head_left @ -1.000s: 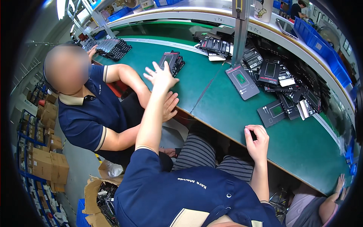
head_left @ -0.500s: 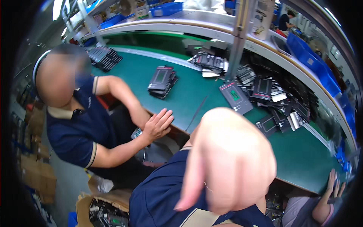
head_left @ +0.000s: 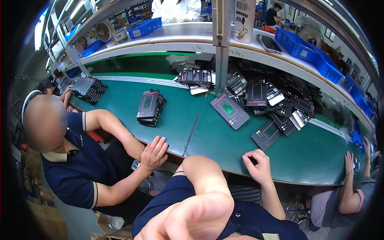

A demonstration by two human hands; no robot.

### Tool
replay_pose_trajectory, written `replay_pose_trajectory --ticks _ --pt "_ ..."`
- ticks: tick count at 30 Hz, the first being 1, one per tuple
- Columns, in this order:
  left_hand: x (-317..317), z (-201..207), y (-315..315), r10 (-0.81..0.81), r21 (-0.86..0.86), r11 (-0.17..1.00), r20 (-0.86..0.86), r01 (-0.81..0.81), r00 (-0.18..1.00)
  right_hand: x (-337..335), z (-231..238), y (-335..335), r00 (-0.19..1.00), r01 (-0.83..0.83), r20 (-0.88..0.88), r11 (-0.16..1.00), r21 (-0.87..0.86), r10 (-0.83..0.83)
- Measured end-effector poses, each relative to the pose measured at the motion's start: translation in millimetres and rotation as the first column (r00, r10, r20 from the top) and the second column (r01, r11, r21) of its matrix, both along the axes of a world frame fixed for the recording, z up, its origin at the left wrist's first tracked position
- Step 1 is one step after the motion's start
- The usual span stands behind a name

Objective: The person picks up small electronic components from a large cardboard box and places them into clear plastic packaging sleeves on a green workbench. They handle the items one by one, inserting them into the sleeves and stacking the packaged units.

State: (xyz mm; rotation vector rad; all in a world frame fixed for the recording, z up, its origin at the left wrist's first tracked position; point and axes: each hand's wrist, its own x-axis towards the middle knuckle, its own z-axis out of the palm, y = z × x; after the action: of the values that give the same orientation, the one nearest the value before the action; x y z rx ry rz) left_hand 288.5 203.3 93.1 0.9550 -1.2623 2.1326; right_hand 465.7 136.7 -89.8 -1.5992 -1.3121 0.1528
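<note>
My left hand [head_left: 190, 216] is raised close to the camera over my lap, its elbow bent. The fingers curl down past the lower edge, so their tips are hidden. At the table's front edge, my right hand [head_left: 259, 166] has thumb and forefinger curled into a loose ring with nothing seen in it. Nearest to it lies a flat black box [head_left: 267, 135] on the green table [head_left: 224, 150]. Another black box with a green picture [head_left: 230, 111] lies just beyond. Behind them, a loose heap of black boxes [head_left: 256, 94] leans about the metal post [head_left: 221, 52].
On the left, a co-worker [head_left: 80, 160] sits with hands crossed, near a stack of black boxes [head_left: 148, 108]. More boxes [head_left: 90, 90] stand far left. The shelf [head_left: 188, 32] bears blue bins [head_left: 145, 28], a tumbler [head_left: 244, 22] and a phone [head_left: 269, 44]. Another person's hands [head_left: 349, 162] are at right.
My left hand has dropped from the middle of the view to the lower edge. My right hand now shows at the table edge. The view has shifted, and the boxes appear farther left.
</note>
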Motion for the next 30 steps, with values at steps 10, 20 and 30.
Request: replay_pose_trajectory --ticks 10,20,30 --pt "22.8 17.2 -23.9 0.005 -0.232 0.972 0.181 0.038 0.984 2.1 -1.5 0.2 0.999 -0.023 0.026 1.000 -0.005 0.023" --pt "24.7 13.2 -25.7 0.032 -0.268 0.963 0.141 0.007 0.989 1.4 -0.5 -0.1 0.999 -0.035 0.031 0.999 0.006 0.035" --pt "8.0 -4.7 -14.9 -0.028 -0.140 0.990 0.008 0.028 1.000 1.9 0.4 0.0 0.998 -0.042 0.052 0.999 0.008 0.042"
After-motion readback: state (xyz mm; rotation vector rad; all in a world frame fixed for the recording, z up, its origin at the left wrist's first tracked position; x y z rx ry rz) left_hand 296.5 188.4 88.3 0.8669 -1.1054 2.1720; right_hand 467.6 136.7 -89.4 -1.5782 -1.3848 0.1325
